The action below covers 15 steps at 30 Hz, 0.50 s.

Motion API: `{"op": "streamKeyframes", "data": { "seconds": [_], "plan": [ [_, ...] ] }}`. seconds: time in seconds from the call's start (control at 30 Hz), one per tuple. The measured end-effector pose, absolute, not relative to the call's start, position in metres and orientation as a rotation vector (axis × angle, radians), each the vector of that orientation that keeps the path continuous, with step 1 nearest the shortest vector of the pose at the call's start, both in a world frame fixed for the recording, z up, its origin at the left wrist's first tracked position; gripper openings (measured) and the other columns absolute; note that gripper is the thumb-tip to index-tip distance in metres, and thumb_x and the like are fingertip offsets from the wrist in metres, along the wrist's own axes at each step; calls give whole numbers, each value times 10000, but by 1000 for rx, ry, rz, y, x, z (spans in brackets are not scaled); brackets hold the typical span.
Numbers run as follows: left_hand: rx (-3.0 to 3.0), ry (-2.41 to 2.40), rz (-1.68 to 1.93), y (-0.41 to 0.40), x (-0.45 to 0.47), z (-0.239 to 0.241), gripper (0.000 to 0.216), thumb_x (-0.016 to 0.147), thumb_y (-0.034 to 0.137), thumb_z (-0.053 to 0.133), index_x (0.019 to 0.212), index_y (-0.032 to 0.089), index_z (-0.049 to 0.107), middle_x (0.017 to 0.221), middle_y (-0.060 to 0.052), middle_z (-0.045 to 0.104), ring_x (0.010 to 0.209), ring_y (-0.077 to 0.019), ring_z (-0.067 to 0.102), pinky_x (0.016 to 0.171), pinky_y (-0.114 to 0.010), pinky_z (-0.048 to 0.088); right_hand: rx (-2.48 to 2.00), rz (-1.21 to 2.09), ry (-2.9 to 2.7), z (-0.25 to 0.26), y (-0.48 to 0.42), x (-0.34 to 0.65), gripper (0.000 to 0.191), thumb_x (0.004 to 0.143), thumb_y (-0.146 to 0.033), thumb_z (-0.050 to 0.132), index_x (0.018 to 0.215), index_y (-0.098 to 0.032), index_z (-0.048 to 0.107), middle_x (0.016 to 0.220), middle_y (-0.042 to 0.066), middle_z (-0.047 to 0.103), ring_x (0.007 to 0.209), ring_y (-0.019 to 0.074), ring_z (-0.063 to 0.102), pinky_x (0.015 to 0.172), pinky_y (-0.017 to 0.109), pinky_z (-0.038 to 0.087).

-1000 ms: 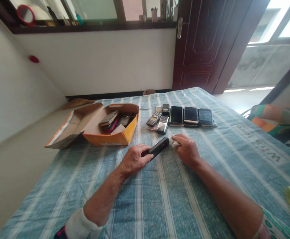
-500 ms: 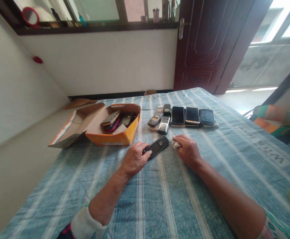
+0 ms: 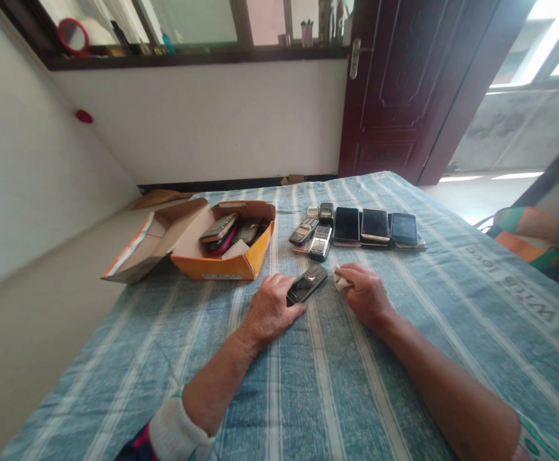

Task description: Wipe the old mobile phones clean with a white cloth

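My left hand (image 3: 270, 308) grips the near end of a black keypad phone (image 3: 308, 283), which lies face up on the striped blue cloth (image 3: 317, 384). Just to the right of the phone, my right hand (image 3: 366, 294) is closed on a small white cloth (image 3: 340, 278) and rests on the table. Beyond both hands lies a row of phones: small keypad phones (image 3: 312, 234) on the left and three dark-screened smartphones (image 3: 374, 226) on the right.
An open orange cardboard box (image 3: 221, 266) with several more phones stands at the left, its lid folded out. A dark wooden door (image 3: 399, 89) and a white wall lie behind the table. Folded coloured fabric (image 3: 533, 234) sits off the right edge.
My left hand has turned the black phone from its dark back to face up and laid it flat. My right hand with the white cloth has barely moved.
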State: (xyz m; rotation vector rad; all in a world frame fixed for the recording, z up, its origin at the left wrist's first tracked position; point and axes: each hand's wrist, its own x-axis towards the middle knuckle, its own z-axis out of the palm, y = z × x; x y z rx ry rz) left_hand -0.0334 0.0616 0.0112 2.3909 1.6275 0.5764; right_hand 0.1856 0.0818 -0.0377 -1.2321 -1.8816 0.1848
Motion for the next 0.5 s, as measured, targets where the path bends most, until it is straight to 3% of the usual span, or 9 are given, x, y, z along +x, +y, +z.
{"op": "streamKeyframes", "data": {
  "seconds": [0.2,0.5],
  "plan": [
    [2413,1517,592,61,-34,9,372,663,114,667,1028,170,627,971,-66,644,951,-243,571,869,-373,473,-1228,217,-1881,-38,80,185,361,776,-47,472,976,-217,720,984,46,707,894,180,657,834,293,521],
    [2391,1417,639,62,-36,4,519,642,103,659,1155,128,586,1031,-96,642,982,-249,574,903,-393,475,-1122,-12,-1992,-33,72,178,354,823,-37,428,1016,-168,695,1006,92,690,904,206,625,812,315,511]
  ]
}}
